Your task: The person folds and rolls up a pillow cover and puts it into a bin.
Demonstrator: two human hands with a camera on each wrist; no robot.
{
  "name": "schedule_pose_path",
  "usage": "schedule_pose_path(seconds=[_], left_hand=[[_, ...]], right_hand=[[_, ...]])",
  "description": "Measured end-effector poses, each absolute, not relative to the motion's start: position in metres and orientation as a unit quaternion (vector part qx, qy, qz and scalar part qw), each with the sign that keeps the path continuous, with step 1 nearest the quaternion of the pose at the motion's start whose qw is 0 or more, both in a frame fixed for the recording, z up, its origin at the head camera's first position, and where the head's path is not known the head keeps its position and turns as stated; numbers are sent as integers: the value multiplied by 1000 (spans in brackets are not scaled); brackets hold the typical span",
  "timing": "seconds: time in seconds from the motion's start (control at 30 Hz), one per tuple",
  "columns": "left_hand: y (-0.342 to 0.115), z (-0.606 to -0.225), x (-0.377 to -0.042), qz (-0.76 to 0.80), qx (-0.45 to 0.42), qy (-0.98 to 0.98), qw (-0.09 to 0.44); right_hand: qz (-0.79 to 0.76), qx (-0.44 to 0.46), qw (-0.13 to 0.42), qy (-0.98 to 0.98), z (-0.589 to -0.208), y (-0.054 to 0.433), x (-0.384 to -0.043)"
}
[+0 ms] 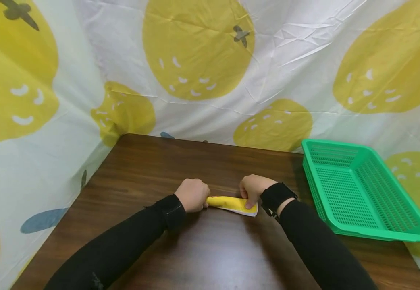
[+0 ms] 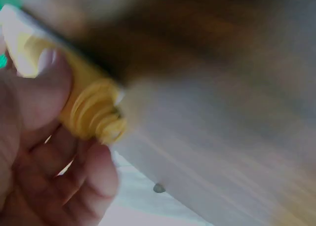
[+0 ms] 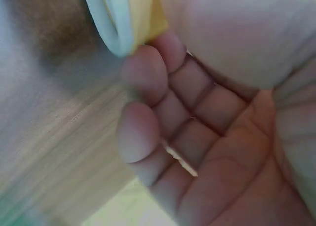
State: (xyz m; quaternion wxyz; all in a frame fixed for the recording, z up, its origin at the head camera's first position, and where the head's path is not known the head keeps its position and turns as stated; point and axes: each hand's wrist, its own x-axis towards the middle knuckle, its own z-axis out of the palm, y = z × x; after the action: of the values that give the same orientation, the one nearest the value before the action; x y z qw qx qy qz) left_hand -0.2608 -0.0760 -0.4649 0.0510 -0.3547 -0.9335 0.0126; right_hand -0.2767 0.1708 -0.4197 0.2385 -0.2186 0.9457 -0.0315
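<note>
Between the two hands a folded yellow strip (image 1: pixel 227 202) with a white edge lies low over the brown table. My left hand (image 1: pixel 192 196) grips its left end, thumb laid on top. In the left wrist view that end of the strip (image 2: pixel 85 90) shows stacked yellow ridges, like layers of a fold or roll. My right hand (image 1: pixel 256 189) pinches the right end with the thumb over it. The right wrist view shows a rounded white fold of the strip (image 3: pixel 143 13) at the fingertips. I cannot tell what the strip is.
A green plastic basket (image 1: pixel 326 230) with slotted walls stands at the right of the brown table (image 1: pixel 152 157). Fabric printed with yellow fruit (image 1: pixel 199 48) hangs behind the table and along its left side.
</note>
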Motion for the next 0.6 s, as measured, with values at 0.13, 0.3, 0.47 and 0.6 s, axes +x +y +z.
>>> schedule_pose_path(seconds=[0.13,0.3,0.47,0.6], left_hand=[[-72,-464,-277,-15,-337,-940,-56],[-75,-467,-299,-73,-329,-924,-182],[-83,-465,-311,-162,-307,-890,-295],[-89,-460,-308,-265,-231,-853,-386]], right_hand=[[-17,-274,138,952,-425,174,-253],[0,-327,-42,944,-442,182,-223],[40,-369,-175,912,-459,190,-207],[41,-374,-195,906,-468,192,-204]])
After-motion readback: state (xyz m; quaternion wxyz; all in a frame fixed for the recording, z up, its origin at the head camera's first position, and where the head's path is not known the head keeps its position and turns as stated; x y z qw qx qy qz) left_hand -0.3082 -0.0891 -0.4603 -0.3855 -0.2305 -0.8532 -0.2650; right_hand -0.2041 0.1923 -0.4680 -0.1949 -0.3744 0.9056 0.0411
